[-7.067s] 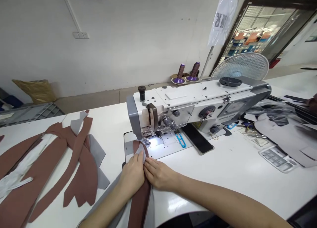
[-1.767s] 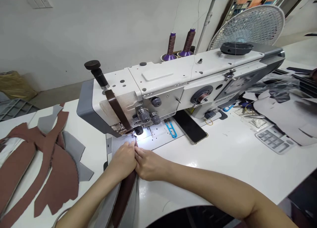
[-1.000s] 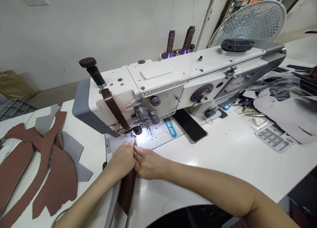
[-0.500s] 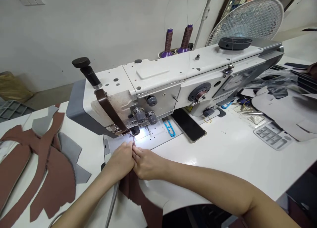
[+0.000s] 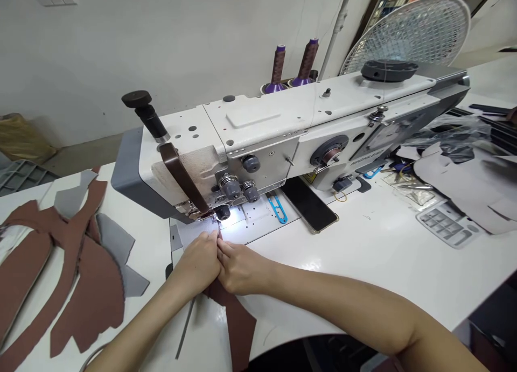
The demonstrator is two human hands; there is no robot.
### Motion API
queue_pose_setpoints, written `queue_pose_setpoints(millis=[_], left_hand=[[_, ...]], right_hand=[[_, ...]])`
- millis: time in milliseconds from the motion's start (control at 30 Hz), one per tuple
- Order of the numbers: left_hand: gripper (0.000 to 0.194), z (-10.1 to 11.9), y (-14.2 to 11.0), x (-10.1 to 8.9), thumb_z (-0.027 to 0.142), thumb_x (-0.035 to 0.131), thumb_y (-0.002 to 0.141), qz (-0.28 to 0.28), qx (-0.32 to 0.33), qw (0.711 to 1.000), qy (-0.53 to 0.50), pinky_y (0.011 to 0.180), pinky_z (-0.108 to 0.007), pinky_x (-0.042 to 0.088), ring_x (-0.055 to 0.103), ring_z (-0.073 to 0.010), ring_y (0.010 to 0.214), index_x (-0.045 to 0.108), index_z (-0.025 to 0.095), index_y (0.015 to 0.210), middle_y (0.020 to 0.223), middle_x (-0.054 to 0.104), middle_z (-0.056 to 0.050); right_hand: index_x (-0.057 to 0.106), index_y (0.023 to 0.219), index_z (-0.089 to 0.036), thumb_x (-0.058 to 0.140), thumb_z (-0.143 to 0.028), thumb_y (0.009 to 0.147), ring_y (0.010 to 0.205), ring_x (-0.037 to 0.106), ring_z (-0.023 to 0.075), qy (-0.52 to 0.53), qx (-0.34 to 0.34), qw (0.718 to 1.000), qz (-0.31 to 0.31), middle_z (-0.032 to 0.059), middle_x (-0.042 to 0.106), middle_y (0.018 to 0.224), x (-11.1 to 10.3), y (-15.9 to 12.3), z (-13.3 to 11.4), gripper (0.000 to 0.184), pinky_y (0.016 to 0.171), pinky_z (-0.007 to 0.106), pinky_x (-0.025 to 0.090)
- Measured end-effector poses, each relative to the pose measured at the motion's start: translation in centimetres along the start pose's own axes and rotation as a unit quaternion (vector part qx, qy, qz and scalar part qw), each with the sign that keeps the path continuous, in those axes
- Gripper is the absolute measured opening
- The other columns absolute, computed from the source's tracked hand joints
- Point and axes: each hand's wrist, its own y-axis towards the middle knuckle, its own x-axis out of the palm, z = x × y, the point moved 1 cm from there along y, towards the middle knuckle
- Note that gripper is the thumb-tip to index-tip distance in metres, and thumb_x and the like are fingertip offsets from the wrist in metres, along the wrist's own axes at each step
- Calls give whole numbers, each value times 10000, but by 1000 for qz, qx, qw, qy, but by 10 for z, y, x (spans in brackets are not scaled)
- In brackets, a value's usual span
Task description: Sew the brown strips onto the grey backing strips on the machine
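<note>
Both hands meet just in front of the needle area of a white sewing machine (image 5: 258,140). My left hand (image 5: 201,259) is closed on the edge of a reddish-brown fabric piece (image 5: 239,326), its fingertips close to the lit presser foot. Against it, my right hand (image 5: 242,268) pinches the same piece from the right side. The fabric's upper edge runs under the fingers toward the needle; its wider end hangs down toward the table's front edge. A thin grey strip (image 5: 186,329) trails below the left hand. The hands cover most of the gripped edge.
More brown cut pieces (image 5: 91,280) and grey backing (image 5: 117,243) lie at left. A phone (image 5: 309,205) and a blue bobbin-area slide (image 5: 277,208) rest beside the machine bed. Pale cut pieces (image 5: 456,178) and tools lie at right. A fan (image 5: 412,35) stands behind.
The brown fabric has advanced toward the needle, and its hanging end has shifted up and changed shape. The grey strip shows less of its length. Both hands keep nearly the same place.
</note>
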Motion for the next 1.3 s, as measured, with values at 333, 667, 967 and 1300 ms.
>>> queue_pose_setpoints(millis=[333,667,967,1300], left_hand=[[564,-2,3,-1,6,373,829,3,8,1000,-4,955,-301,419,584,-223,1091,441,62,1387,1170,607,-153],[515,-3,7,1,-6,357,831,16,5,1000,19,912,-287,423,589,-211,1035,495,83,1319,1110,617,-130],[449,0,5,7,35,324,876,45,15,997,68,906,-336,418,574,-249,1005,522,62,1278,1066,608,-150],[482,-18,11,11,39,323,867,73,30,996,45,837,-328,439,577,-235,958,522,126,1298,1013,588,-109]], right_hand=[[653,726,-91,519,-74,842,776,678,286,-8,4,1000,22,151,699,764,-4,3,3,177,888,486,496],[675,809,-32,495,-41,831,855,681,320,-21,9,1000,3,199,703,839,-2,2,4,181,902,498,489],[670,833,-29,482,-46,843,820,687,314,-10,8,1000,-10,209,705,855,-7,-2,-1,188,904,503,503],[645,936,16,466,-42,874,935,687,319,-36,27,999,-2,244,697,972,-4,0,1,198,1003,509,466]])
